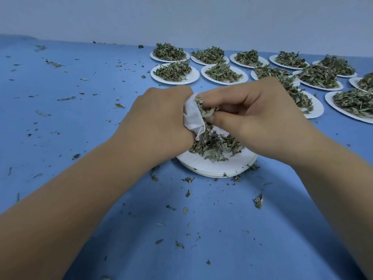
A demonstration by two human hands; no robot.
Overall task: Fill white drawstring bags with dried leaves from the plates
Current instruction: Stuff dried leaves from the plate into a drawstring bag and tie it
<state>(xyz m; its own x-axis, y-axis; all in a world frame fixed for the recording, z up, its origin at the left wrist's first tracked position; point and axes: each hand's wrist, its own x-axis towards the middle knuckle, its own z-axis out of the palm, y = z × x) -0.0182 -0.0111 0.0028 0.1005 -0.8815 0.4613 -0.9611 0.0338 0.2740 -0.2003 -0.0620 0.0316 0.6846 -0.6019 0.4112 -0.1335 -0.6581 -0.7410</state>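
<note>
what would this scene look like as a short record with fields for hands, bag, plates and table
left hand: grips the white drawstring bag above the near plates
right hand: pinches dried leaves at the bag's mouth
near plates: white stack, a leaf pile on top
far plates: rows at far right, each heaped with leaves
table: blue, strewn with leaf bits

We list a plain hand-packing workroom: bare pale wall [181,17], blue tabletop [80,122] littered with leaf crumbs, rows of round white paper plates [193,78] heaped with dried green leaves [172,70].
</note>
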